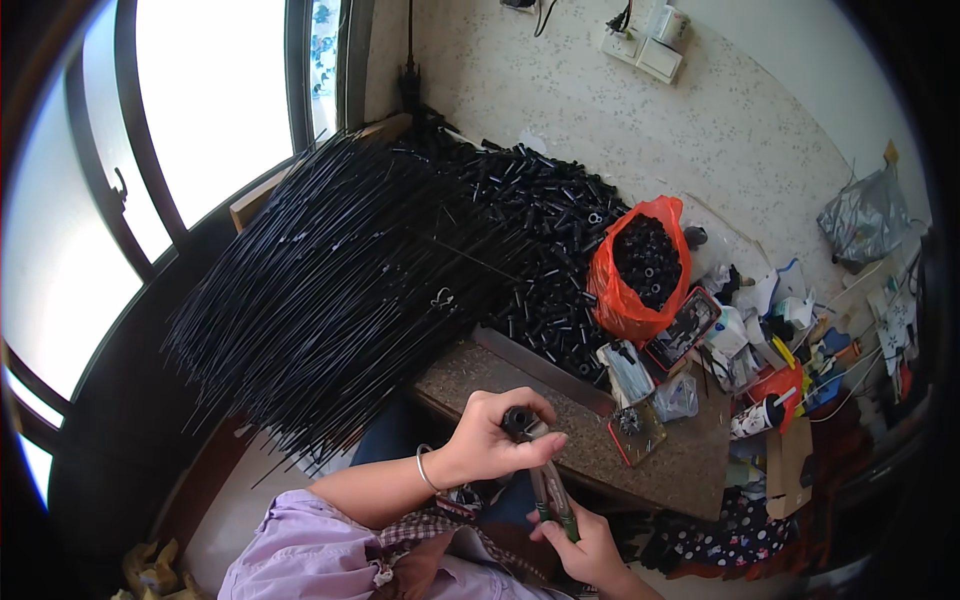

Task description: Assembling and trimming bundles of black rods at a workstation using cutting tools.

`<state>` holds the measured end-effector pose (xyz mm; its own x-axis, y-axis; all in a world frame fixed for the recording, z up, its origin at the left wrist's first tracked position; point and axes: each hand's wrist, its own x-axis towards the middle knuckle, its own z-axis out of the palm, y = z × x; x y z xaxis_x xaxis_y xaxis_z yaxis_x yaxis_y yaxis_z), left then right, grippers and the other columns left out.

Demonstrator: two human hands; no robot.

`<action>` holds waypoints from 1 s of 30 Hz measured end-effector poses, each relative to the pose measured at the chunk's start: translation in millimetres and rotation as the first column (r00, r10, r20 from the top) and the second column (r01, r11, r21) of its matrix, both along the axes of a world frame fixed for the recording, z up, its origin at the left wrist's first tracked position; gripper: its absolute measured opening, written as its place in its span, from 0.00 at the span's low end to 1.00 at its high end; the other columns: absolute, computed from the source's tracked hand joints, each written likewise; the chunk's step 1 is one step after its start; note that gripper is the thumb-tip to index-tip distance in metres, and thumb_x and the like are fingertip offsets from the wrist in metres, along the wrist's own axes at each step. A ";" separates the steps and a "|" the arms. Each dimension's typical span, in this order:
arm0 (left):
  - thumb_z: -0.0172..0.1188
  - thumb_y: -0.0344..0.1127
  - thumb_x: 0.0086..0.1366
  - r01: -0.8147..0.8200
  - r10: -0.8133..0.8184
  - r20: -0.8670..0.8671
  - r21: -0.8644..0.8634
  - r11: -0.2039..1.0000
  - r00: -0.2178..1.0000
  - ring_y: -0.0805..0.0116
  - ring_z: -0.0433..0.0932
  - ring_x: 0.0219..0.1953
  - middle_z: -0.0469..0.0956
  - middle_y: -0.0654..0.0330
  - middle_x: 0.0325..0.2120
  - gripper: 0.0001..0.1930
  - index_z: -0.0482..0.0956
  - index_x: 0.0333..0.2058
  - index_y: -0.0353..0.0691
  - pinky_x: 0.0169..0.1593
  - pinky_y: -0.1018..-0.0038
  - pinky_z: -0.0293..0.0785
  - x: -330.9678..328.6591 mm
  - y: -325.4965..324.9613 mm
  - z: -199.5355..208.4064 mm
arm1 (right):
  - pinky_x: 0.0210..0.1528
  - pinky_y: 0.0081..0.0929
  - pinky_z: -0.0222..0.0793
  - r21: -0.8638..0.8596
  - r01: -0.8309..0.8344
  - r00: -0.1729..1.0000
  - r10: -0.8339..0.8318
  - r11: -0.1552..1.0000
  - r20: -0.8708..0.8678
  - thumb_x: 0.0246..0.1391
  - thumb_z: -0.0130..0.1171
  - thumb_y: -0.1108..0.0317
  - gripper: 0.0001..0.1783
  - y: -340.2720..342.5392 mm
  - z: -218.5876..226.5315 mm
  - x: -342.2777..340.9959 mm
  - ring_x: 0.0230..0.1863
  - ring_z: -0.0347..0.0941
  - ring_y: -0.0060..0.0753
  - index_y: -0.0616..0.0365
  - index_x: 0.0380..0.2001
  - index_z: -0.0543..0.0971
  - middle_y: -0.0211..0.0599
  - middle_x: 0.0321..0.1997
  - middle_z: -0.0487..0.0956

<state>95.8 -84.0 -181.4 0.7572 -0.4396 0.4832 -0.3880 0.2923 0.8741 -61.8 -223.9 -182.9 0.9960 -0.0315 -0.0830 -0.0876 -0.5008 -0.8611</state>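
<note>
Above the near edge of the table, my left hand (495, 432) is closed around a short black tube-shaped piece (517, 419), with its round, hollow end facing up. Just below and to the right, my right hand (585, 552) grips the green handles of a pair of pliers (551, 492). The pliers' metal jaws point up to the black piece beside my left thumb; my fingers partly hide where they meet. A heap of short black tubes (545, 205) lies beyond my hands, beside a big bundle of thin black rods (340, 270).
A red plastic bag (612, 275) full of small black parts stands on the brown table (660, 485). Nearby are a dark flat bar (540, 370), a red-edged phone (685, 328), a clear bag (677, 398), a patterned cup with a straw (755, 418) and a cardboard box (790, 465). A window is left.
</note>
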 end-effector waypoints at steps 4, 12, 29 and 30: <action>0.69 0.40 0.43 -0.056 0.059 0.021 -0.133 0.990 0.998 0.86 0.58 0.16 0.63 0.72 0.12 0.21 0.76 0.34 0.33 0.20 0.84 0.49 -5.9 5.1 14.9 | 0.27 0.21 0.70 -0.003 0.009 0.980 -0.009 1.000 0.197 0.55 0.49 0.71 0.24 15.7 2.7 6.7 0.21 0.73 0.22 0.66 0.55 0.63 0.35 0.24 0.76; 0.65 0.37 0.49 -0.155 0.156 -0.006 -0.180 0.971 0.988 0.85 0.59 0.17 0.66 0.71 0.14 0.17 0.75 0.35 0.33 0.20 0.84 0.53 -17.3 -2.1 1.9 | 0.24 0.18 0.68 0.017 0.118 0.987 -0.120 0.993 0.112 0.54 0.51 0.71 0.21 28.0 -12.5 -2.0 0.19 0.71 0.19 0.64 0.52 0.66 0.30 0.19 0.74; 0.62 0.38 0.55 0.267 -0.274 -0.037 -0.124 0.955 0.961 0.84 0.61 0.18 0.66 0.70 0.16 0.22 0.70 0.44 0.28 0.23 0.85 0.54 -6.8 18.8 14.5 | 0.45 0.37 0.63 -0.791 0.323 0.945 -0.227 0.520 0.236 0.48 0.58 0.53 0.25 -98.6 -121.8 36.7 0.48 0.64 0.43 0.61 0.43 0.71 0.40 0.41 0.69; 0.62 0.36 0.55 0.249 -0.263 -0.061 -0.174 0.953 0.963 0.84 0.62 0.19 0.67 0.70 0.16 0.20 0.71 0.44 0.30 0.24 0.85 0.56 -4.6 17.7 17.2 | 0.47 0.37 0.60 -0.779 0.325 0.944 -0.235 0.536 0.231 0.47 0.58 0.54 0.27 -101.8 -122.7 34.6 0.48 0.62 0.42 0.60 0.46 0.70 0.39 0.43 0.69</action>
<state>91.2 -66.3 -164.2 0.6696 -0.5445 0.5052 -0.2103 0.5133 0.8320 -27.2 -325.7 -305.6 0.9251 -0.3187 0.2066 -0.2963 -0.9459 -0.1321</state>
